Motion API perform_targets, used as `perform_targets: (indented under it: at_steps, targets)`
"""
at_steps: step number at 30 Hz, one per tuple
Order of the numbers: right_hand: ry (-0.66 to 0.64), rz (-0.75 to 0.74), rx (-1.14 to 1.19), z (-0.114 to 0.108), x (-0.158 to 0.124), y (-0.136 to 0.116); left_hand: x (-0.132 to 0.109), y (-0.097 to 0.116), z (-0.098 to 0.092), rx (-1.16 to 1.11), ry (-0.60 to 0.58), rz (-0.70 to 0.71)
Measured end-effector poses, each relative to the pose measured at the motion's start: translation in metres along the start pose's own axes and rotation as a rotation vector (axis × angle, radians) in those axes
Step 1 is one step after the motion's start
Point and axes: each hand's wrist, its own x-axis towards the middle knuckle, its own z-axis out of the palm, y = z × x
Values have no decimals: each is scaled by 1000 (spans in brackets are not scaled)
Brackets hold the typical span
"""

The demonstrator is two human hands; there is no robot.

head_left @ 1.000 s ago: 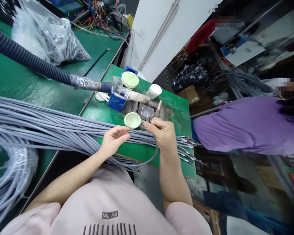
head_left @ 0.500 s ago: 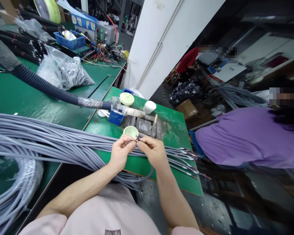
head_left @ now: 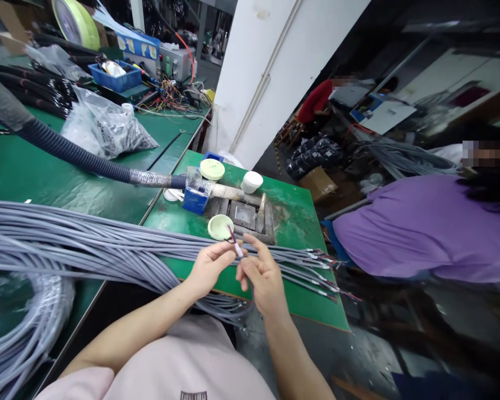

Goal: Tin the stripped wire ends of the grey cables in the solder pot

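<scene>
A grey cable's stripped end (head_left: 238,250), with a white sleeve and thin dark and purple wires, stands up between my hands. My right hand (head_left: 263,273) is closed on it below the sleeve, thumb against curled fingers, the forefinger raised. My left hand (head_left: 211,264) has its thumb and fingertips at the sleeve and the base of the wires, in what looks like a loose pinch. Just beyond the wire tips sits a pale green round bowl (head_left: 220,227). A thick bundle of grey cables (head_left: 150,244) runs behind my hands, its coloured wire ends (head_left: 327,258) fanned out on the right.
Behind the bowl lie a dirty metal solder station (head_left: 245,214), a blue box (head_left: 195,200) and a ribbed hose (head_left: 95,158). A pale green tub (head_left: 212,169) and a white tub (head_left: 252,181) stand farther back. A person in purple (head_left: 420,228) is at the right.
My right hand has shifted down and turned, its forefinger lifting. The cable end now points up with its white sleeve showing. My left hand's pinch has loosened.
</scene>
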Motion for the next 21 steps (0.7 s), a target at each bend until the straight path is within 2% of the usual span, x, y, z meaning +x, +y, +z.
perform_targets:
  at_steps: [2, 6, 8, 13, 16, 21]
  targets:
    - [-88, 15, -37, -3, 0, 1, -4, -1, -2, -37, -84, -104]
    - [-177, -93, -275, -21, 12, -8, -13, 6, -10, 133, -129, -99]
    - [-216, -127, -334, -28, 23, -16, -17, 11, -13, 203, -190, -136]
    - [-373, 18, -85, -19, 43, -25, -27, 14, -16, 149, -309, -264]
    - [-303, -6, 63, -4, 43, -18, -31, 12, -22, 125, -298, -270]
    - [-52, -242, 71, 8, 35, 4, -33, 9, -30, -46, -152, -224]
